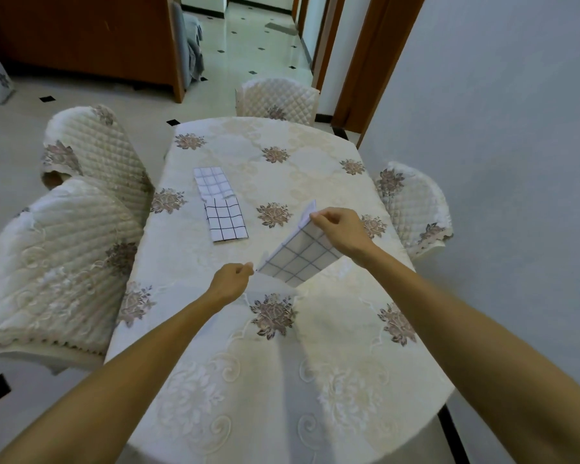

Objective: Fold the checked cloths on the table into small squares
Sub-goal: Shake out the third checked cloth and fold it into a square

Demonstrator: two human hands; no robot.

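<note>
A white cloth with a dark grid (pixel 300 254) hangs lifted above the middle of the table (pixel 275 380), stretched between both hands. My right hand (pixel 340 231) pinches its upper far corner. My left hand (pixel 230 283) pinches its lower near corner with curled fingers. Two more checked cloths lie flat, folded into narrow rectangles, to the left of centre: one nearer with bold black lines (pixel 226 220), one farther with fainter lines (pixel 212 180), their ends overlapping slightly.
The oval table wears a cream cloth with floral motifs. Quilted covered chairs stand at the left (pixel 81 155), near left (pixel 57 262), far end (pixel 277 97) and right (pixel 412 205). A grey wall runs along the right side.
</note>
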